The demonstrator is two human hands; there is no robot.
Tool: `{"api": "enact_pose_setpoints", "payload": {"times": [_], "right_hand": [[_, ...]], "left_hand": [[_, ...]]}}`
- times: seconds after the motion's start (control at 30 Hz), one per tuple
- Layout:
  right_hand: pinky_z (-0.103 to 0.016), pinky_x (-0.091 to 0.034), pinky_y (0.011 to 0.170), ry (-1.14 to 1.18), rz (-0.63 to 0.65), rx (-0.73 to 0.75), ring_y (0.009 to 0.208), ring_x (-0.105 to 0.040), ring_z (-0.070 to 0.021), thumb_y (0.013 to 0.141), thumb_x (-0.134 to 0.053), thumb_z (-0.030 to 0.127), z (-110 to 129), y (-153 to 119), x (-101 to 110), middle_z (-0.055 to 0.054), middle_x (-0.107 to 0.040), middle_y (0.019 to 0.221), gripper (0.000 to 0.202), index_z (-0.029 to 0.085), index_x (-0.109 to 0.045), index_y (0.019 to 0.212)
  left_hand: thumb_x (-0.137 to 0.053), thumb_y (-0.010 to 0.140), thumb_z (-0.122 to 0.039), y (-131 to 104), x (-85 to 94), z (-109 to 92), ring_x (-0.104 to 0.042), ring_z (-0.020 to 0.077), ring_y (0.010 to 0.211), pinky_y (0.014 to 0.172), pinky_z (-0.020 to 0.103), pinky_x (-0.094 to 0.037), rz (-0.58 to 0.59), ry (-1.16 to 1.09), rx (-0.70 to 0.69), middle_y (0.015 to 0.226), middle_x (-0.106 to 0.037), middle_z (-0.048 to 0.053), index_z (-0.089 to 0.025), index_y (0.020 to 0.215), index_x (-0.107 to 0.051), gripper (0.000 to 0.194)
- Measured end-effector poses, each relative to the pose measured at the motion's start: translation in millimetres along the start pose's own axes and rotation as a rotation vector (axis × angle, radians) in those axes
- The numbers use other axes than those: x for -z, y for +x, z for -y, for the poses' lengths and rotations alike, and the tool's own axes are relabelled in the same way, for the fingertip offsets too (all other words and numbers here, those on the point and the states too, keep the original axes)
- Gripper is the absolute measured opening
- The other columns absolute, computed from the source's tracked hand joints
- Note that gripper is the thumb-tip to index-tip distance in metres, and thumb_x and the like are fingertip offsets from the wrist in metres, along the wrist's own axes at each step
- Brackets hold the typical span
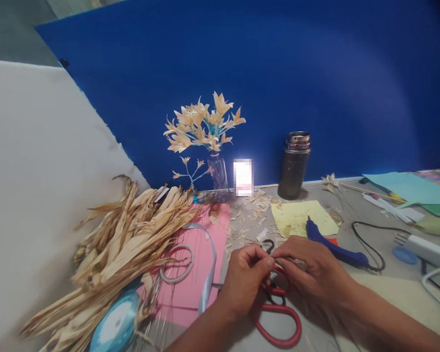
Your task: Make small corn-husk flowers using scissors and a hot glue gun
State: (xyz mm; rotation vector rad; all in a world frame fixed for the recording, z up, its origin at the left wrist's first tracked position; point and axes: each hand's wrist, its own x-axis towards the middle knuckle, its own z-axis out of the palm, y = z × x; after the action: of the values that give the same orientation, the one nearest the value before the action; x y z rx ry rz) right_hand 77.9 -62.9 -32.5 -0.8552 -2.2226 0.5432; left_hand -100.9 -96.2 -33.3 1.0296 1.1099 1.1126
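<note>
Two grips meet at the lower centre of the frame, left hand (245, 278) and right hand (311, 266) fingertip to fingertip, both pinched closed! Whatever small piece they hold sits right between them, hidden by fingers; its long axis can't be told, and neither hand looks nearer. Just beneath, red scissors (297, 326) show smooth, rounded loops on the grey desk (311, 326). Over at lower left, dry husks (132, 230) sprawl, ribbed and papery, beside flat pink paper (222, 215). Right of centre lies a blue glue gun (335, 249); upper centre, pale pointed-petal flowers (194, 117) top a clear bottle (220, 178).
</note>
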Motion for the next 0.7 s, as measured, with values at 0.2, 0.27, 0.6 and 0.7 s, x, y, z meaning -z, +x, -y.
{"api": "enact_pose_setpoints", "payload": {"times": [0.2,0.27,0.6,0.7], "right_hand": [[-0.031,-0.048,0.067,-0.045,-0.044,0.012,0.071,-0.067,-0.0197,0.093,-0.051,0.020,0,-1,-2,-0.006,-0.074,0.078,0.021,0.022,-0.072,0.089],[-0.032,-0.048,0.066,-0.051,-0.063,0.003,0.071,-0.068,-0.0197,0.092,-0.051,0.018,-2,-1,-3,-0.007,-0.075,0.078,0.021,0.021,-0.071,0.090],[-0.036,-0.054,0.081,0.024,-0.233,0.046,0.101,-0.066,-0.0247,0.088,-0.052,0.015,4,-2,15,-0.010,-0.071,0.111,0.032,0.024,-0.066,0.116],[-0.037,-0.053,0.080,-0.033,-0.331,0.070,0.094,-0.065,-0.0247,0.089,-0.056,0.018,6,-1,19,-0.009,-0.071,0.097,0.021,0.024,-0.069,0.105]], "left_hand": [[-0.076,0.074,-0.041,0,0.6,2,-0.046,0.0092,0.046,0.047,0.021,-0.035,-0.012,0.046,-0.026,0.051,-0.053,-0.002,-0.017,0.065,-0.062,0.029],[-0.075,0.075,-0.039,0,0.6,2,-0.046,0.0092,0.047,0.048,0.021,-0.035,-0.024,0.055,-0.030,0.051,-0.053,-0.002,-0.017,0.065,-0.061,0.028],[-0.069,0.080,-0.032,0,0.9,0,-0.046,0.0110,0.049,0.050,0.023,-0.037,-0.192,0.155,-0.132,0.055,-0.053,-0.002,-0.019,0.066,-0.060,0.021],[-0.065,0.082,-0.026,-2,1.2,1,-0.052,0.0138,0.059,0.058,0.025,-0.041,-0.219,0.297,-0.247,0.064,-0.058,0.000,-0.019,0.068,-0.062,0.016]]}}
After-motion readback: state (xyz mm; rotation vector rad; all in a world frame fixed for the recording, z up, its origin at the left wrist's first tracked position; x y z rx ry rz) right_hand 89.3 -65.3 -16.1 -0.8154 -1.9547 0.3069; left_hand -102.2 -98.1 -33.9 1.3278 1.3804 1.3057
